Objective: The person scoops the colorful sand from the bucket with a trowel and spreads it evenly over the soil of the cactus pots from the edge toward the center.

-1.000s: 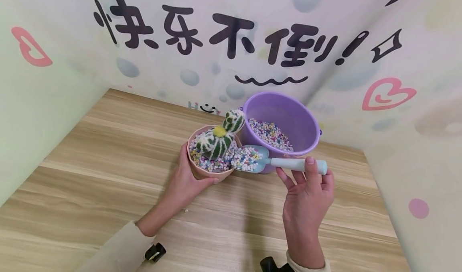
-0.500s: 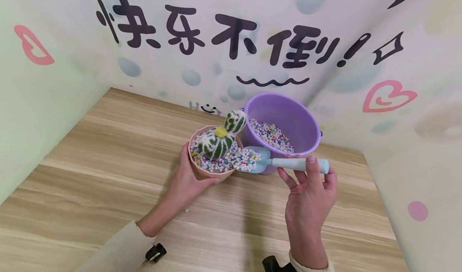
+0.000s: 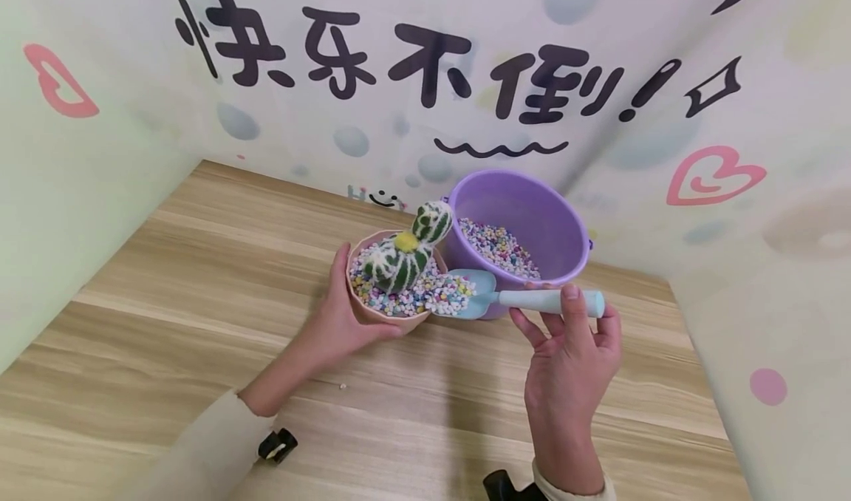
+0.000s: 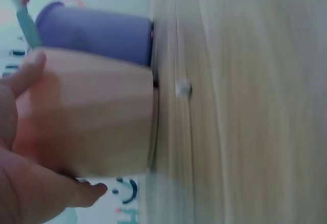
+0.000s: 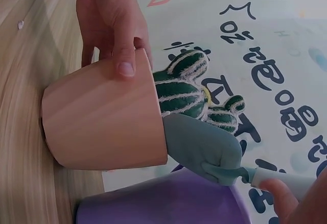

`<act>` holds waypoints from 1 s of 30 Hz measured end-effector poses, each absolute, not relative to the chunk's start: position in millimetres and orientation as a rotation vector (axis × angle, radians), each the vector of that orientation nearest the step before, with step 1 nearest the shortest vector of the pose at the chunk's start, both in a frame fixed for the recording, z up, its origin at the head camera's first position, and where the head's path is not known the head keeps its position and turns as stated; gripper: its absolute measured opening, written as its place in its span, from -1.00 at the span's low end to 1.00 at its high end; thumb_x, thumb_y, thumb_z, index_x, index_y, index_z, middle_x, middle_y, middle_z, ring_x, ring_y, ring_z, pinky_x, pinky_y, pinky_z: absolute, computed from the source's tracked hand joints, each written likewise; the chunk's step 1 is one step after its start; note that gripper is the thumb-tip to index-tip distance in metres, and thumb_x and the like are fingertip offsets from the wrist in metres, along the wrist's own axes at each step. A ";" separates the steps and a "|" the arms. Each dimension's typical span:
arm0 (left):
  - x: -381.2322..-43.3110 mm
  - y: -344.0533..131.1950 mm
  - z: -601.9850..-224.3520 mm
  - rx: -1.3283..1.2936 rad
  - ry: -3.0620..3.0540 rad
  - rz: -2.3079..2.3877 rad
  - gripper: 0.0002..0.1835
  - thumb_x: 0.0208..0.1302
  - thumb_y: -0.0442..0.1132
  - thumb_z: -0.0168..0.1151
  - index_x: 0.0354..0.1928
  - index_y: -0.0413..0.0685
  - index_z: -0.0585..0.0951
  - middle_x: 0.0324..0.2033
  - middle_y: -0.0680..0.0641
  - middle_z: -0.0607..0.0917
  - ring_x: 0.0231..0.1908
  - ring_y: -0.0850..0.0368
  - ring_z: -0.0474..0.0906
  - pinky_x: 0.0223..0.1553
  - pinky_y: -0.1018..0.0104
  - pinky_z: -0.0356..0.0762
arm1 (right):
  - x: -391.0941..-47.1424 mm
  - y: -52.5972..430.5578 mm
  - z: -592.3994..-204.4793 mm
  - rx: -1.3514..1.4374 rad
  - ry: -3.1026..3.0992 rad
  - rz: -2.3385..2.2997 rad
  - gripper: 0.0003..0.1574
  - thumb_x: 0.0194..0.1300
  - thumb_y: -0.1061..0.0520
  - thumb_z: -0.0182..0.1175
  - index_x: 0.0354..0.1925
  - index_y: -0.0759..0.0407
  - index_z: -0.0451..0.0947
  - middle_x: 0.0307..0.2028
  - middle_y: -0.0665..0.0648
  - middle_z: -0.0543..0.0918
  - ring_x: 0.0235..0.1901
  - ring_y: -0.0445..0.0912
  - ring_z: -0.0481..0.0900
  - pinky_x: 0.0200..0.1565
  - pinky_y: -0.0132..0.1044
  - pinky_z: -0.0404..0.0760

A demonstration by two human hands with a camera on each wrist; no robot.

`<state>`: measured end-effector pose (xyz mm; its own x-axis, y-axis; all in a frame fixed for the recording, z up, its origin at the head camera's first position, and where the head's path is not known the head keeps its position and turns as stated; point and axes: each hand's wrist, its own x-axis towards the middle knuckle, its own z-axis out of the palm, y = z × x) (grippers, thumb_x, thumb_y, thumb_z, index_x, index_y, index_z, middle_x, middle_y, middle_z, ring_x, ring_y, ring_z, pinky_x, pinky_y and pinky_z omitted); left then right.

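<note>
A peach flowerpot [image 3: 420,321] stands on the table, with a green, white-striped toy cactus [image 3: 401,266] upright among pastel pebbles [image 3: 402,303]. My left hand [image 3: 339,316] holds the pot's left side, thumb along its front. Between thumb and fingers, my right hand [image 3: 573,360] holds the handle of a light blue trowel [image 3: 480,301]. Its blade carries pebbles, and the tip rests at the pot's right rim. The blade's underside and the pot's outer wall show in the right wrist view. In the left wrist view, the thumb and fingers lie around the blurred pot [image 4: 97,117].
Behind the trowel, a purple bucket [image 3: 532,227] holds more pebbles. It stands close to the pot's right side and against the printed back wall [image 3: 292,139]. A single loose pebble [image 3: 343,386] lies on the wooden table [image 3: 219,264] in front of the pot.
My left forearm has shifted slightly up and left, with the hand still on the pot. My right hand has moved a little to the right. The trowel stays at the pot's rim.
</note>
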<state>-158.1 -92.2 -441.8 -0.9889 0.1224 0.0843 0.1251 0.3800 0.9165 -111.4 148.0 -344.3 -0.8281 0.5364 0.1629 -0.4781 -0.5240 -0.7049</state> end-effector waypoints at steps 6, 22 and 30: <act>-167.1 -100.9 -441.3 -0.335 -2.624 -1.745 0.45 -0.25 0.10 0.64 0.53 0.31 -0.26 0.49 -0.12 0.05 0.43 -0.12 0.06 0.37 -0.15 0.16 | -111.3 148.9 -342.4 -0.088 -1.061 2.321 -0.68 0.22 0.33 0.31 -0.17 0.38 0.36 -0.35 0.36 0.68 -0.38 0.16 0.74 -0.46 0.04 0.70; -155.9 -90.4 -444.7 -0.230 -2.610 -1.619 0.43 -0.23 0.07 0.64 0.54 0.24 -0.24 0.47 -0.20 0.10 0.42 -0.19 0.09 0.33 -0.20 0.21 | -112.6 146.1 -337.4 -0.123 -1.158 2.288 -0.68 0.19 0.31 0.34 -0.19 0.35 0.39 -0.34 0.28 0.63 -0.44 0.07 0.72 -0.42 0.10 0.69; -150.0 -83.3 -444.9 -0.138 -2.621 -1.546 0.44 -0.25 0.08 0.64 0.54 0.21 -0.23 0.45 -0.24 0.14 0.40 -0.23 0.12 0.32 -0.23 0.21 | -112.0 143.9 -335.7 -0.119 -1.200 2.288 -0.69 0.20 0.31 0.33 -0.22 0.34 0.37 -0.35 0.26 0.63 -0.42 0.08 0.73 -0.40 0.10 0.69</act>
<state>-150.0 -83.3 -444.9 -0.9914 0.0294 0.1277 0.1260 0.4822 0.8670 -112.0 143.9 -335.7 -0.8461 0.5055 0.1691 -0.4265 -0.4516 -0.7837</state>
